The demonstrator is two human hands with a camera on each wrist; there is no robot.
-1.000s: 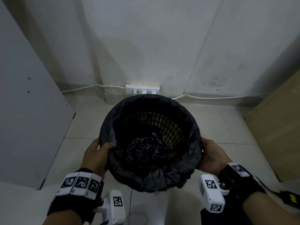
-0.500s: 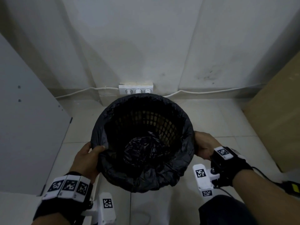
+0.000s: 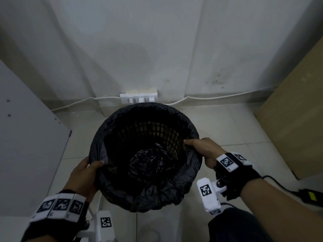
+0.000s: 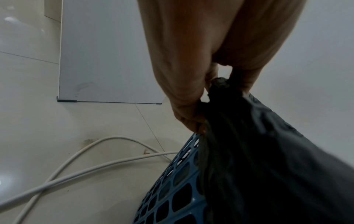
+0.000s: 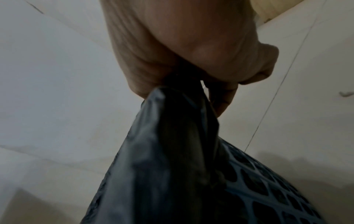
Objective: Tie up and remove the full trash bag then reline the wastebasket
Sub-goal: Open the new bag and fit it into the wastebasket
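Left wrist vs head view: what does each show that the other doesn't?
Left wrist only: the basket's blue lattice wall from outside, two white cables on the tiles beside it, and the left hand pinching the bag edge.

Head only: the right hand gripping the opposite rim, crumpled black plastic at the basket's bottom, the power strip, a wooden panel.

Both: black bag, basket, left hand's grip, grey cabinet panel.
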